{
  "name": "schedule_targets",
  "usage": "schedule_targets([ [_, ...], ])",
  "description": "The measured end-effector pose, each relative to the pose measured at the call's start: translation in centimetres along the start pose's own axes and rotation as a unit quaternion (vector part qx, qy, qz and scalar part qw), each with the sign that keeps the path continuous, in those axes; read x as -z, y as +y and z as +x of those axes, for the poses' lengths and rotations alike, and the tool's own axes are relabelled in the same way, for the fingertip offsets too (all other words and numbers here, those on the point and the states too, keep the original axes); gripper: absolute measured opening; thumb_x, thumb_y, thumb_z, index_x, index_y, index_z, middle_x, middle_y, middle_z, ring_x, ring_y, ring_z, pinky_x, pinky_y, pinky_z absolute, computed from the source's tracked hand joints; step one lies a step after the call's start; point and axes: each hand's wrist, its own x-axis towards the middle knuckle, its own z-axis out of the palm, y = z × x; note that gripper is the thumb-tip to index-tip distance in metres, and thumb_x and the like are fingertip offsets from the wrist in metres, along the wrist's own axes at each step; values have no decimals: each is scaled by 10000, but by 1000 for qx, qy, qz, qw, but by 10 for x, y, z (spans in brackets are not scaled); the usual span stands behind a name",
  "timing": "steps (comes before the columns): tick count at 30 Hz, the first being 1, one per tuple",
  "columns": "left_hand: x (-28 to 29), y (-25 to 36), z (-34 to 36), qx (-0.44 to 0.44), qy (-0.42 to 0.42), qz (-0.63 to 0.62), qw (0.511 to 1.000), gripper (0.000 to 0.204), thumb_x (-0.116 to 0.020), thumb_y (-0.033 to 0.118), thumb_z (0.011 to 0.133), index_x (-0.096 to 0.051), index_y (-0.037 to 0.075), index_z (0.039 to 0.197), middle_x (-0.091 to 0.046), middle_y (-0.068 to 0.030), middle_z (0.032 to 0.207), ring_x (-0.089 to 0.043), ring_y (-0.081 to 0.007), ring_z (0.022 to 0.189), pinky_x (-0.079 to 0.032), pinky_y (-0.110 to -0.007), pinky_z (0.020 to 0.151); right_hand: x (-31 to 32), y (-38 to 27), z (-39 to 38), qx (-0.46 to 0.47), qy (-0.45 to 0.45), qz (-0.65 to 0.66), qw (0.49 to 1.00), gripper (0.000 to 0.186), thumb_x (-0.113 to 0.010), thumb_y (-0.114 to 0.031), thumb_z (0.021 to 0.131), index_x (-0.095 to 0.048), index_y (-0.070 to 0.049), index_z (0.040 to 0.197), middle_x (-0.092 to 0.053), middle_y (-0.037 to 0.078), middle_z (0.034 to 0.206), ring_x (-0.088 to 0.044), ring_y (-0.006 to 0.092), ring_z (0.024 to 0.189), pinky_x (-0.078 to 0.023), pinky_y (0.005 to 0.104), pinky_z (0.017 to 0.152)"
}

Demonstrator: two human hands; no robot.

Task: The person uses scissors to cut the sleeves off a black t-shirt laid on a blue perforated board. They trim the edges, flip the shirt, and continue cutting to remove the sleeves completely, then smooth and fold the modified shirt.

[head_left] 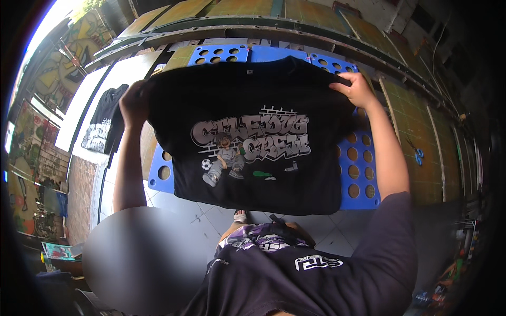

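A black T-shirt with a printed cartoon figure and grey block lettering is spread out between my hands, its neckline at the far side and its hem toward me. My left hand is closed on the shirt's left sleeve side. At the other shoulder, my right hand pinches the cloth between thumb and fingers. Beneath the shirt lies a blue folding board with rows of round holes, largely covered by the cloth; its far panels and side edges show.
A dark folded shirt with white print lies on a pale board to the left. Blue-handled scissors rest on a brownish panel to the right. Metal rails cross the far side. Tiled floor shows near my feet.
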Motion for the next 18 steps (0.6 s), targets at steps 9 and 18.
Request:
schedule_targets([
  [9,100,107,-21,-54,78,286,953,135,-538,92,900,-654,45,951,-642,-77,793,-623,-188,675,-504,-275,640,40,-27,-74,156,132,225,953,178,-606,-109,886,-653,9,1011,-668,34,958,-587,87,876,-450,227,812],
  [18,157,146,-56,-48,-36,45,997,210,-740,141,707,-635,-1,819,-622,-62,697,-575,-126,622,-476,-270,603,63,-46,-106,174,70,193,963,116,-639,-75,852,-649,6,934,-668,12,879,-581,75,824,-444,215,769],
])
